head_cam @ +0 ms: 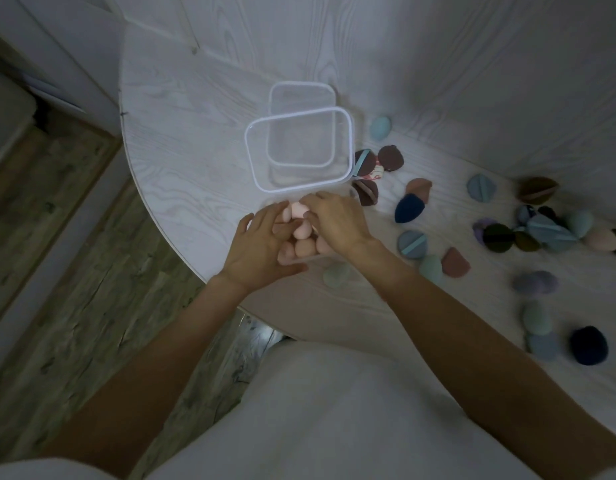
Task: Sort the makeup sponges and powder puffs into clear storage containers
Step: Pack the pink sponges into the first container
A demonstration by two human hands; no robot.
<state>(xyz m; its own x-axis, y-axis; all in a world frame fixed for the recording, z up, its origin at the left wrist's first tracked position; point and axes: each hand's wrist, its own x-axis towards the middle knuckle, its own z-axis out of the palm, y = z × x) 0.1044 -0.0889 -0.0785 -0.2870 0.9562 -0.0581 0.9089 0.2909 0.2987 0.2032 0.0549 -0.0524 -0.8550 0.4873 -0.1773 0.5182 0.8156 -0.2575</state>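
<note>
A wood-plank floor (57, 237) is showing at the far left, beside the curved edge of a pale wood-grain table (181, 140). The left hand (261, 247) is lying flat at the near edge of the table, fingers spread and reaching into a clear storage container (320, 259) whose walls are barely showing. It is touching a cluster of pale pink egg-shaped makeup sponges (301, 247) packed inside; whether it is gripping one or only pressing on them cannot be told. Just behind, two empty clear containers with white rims are sitting nested at an angle, the larger container (261, 161) in front and the smaller container (299, 86) overlapping it from behind. The right hand (337, 220) is curling loosely over the same pink sponges, fingertips down on the topmost one; the grasp itself is hidden. A pale green sponge (336, 275) is resting just right of the filled container. Further right, loose pieces are lying scattered: brown powder puffs (391, 157) with ribbon bands, a navy teardrop sponge (407, 207), a blue powder puff (412, 244), a terracotta sponge (455, 263), then a heap of blue, olive and peach pieces (549, 232), and a dark navy puff (589, 344) nearest the front.
</note>
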